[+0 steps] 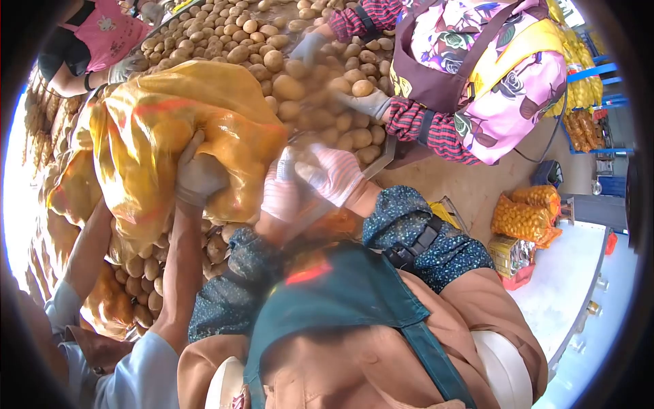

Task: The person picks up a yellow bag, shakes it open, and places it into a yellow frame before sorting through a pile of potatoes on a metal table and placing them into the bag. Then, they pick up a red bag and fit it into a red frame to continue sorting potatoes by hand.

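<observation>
My left hand (281, 187), in a pink-and-white striped glove with grey on the fingers, is raised at the near edge of the potato pile. Close beside it is my right hand (335, 176) in a matching glove. Both sets of fingers are blurred by motion, so what they hold, if anything, does not show. Just beyond them, loose potatoes (289, 87) cover the sorting table, some smeared by movement. To the left, a co-worker's gloved hand (201, 177) grips a large yellow plastic bag (146, 129), which reaches near my left hand.
At right, another co-worker in a flowered apron (507, 82) has both gloved hands among the potatoes. A person in a pink apron (109, 34) stands at far left. Filled net bags (524, 215) sit on the floor at right, near a white surface (562, 286).
</observation>
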A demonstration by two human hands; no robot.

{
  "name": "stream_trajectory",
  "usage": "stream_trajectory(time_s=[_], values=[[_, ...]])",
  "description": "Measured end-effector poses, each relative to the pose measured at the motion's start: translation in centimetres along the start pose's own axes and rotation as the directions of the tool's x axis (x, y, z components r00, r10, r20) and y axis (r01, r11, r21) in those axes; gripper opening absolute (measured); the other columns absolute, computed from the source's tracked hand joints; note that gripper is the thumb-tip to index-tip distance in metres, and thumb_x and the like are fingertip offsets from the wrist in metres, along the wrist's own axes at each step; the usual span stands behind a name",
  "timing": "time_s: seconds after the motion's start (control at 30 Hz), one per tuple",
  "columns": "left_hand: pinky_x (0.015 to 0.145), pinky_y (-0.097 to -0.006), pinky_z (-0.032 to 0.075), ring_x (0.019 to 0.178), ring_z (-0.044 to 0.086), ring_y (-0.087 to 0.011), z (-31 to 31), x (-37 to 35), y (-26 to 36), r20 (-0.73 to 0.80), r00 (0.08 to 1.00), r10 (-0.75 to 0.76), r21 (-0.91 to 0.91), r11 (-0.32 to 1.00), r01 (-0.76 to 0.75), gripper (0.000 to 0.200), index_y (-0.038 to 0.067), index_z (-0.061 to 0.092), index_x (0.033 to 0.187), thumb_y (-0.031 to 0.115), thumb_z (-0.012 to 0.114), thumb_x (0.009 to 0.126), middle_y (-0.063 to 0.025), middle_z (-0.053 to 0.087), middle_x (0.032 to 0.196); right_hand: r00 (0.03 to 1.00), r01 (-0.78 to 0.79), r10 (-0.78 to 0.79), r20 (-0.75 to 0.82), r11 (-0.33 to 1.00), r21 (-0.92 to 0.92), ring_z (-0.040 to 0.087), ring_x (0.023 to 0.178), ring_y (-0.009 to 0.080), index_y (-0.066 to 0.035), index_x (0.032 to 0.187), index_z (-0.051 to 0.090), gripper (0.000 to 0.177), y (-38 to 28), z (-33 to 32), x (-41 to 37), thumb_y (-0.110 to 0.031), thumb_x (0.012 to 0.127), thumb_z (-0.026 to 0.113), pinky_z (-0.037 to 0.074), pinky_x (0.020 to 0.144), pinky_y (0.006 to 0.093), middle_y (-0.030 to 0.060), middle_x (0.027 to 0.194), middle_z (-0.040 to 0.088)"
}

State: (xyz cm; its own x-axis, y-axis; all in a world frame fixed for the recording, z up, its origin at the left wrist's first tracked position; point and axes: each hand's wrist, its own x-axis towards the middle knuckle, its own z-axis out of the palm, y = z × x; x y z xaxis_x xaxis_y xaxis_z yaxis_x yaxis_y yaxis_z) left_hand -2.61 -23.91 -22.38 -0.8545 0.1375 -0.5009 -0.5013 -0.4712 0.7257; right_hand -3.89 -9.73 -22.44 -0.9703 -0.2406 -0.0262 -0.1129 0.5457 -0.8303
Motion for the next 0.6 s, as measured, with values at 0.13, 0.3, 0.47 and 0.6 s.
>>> stream_trajectory(time_s=[0.13,0.3,0.47,0.6], values=[[0.046,-0.0267,0.043,0.057,0.057,-0.0120,-1.8,1.3,-1.3,0.016,0.999,0.043,0.148,0.988,-0.045,0.048,0.012,0.062,0.103,0.058,0.051,0.095,-0.0016,0.066,0.077,0.978,-0.124,0.149,-0.143,0.977,0.172,0.065,0.085,0.0412,0.002,0.100,0.066,0.034,1.8,2.0,1.3,-0.029,0.098,0.053,0.051,0.074,0.0421,0.0255,0.086,0.067],[0.059,-0.0327,0.051,0.079,0.063,-0.0202,-3.7,0.7,-0.9,0.439,0.856,0.272,0.381,0.807,-0.451,0.046,0.009,0.061,0.113,0.051,0.053,0.094,-0.0070,0.068,0.098,0.912,-0.410,0.353,0.210,0.750,0.519,0.063,0.107,0.0329,-0.004,0.136,0.051,0.046,7.3,3.9,2.5,-0.021,0.094,0.061,0.049,0.088,0.0362,0.0228,0.123,0.063],[0.076,-0.0384,0.055,0.105,0.063,-0.0273,-5.8,-0.5,-2.9,0.367,0.909,0.199,0.404,0.846,-0.349,0.047,0.006,0.057,0.126,0.040,0.055,0.093,-0.0116,0.064,0.121,0.993,-0.118,0.120,0.009,0.983,-0.138,0.060,0.106,0.0162,-0.003,0.131,0.056,0.040,5.1,1.1,1.3,-0.018,0.095,0.064,0.049,0.093,0.0297,0.0123,0.116,0.065],[0.080,-0.0375,0.055,0.104,0.063,-0.0255,-3.7,-2.3,-0.7,0.288,0.955,-0.065,-0.237,0.962,0.137,0.048,0.005,0.056,0.127,0.040,0.057,0.094,-0.0125,0.061,0.124,0.951,-0.197,0.025,0.307,0.816,0.543,0.055,0.118,0.0151,-0.001,0.136,0.050,0.048,0.9,0.4,-1.4,-0.011,0.093,0.067,0.046,0.101,0.0307,0.0096,0.129,0.060]])
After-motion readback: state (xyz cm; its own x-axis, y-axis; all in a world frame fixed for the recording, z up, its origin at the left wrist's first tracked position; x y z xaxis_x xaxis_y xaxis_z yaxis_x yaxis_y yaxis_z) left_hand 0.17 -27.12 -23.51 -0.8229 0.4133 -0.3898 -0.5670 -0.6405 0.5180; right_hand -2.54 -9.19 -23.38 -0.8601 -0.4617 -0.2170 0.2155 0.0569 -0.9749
